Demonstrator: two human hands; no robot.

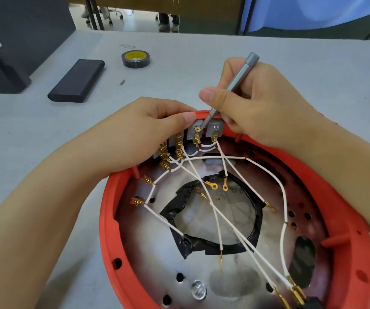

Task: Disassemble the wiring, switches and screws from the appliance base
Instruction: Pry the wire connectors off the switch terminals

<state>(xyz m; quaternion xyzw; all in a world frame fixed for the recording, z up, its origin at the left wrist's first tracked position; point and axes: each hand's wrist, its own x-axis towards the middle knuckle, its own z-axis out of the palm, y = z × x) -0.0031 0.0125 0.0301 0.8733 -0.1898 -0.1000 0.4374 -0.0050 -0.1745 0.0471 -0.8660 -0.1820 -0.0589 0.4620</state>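
A round red appliance base lies open-side up on the table. Several white wires with brass terminals cross its metal floor. Grey switches sit in a row at the far rim, wires plugged into them. My left hand grips the far rim beside the switches, thumb against one switch. My right hand holds a grey pen-shaped screwdriver like a pencil, its tip on the brass terminal of a middle switch. A black taped ring lies in the base's centre.
A roll of black tape, a black flat case and a small loose bit lie on the grey table beyond the base. A black box stands at far left. A screw head shows in the base floor.
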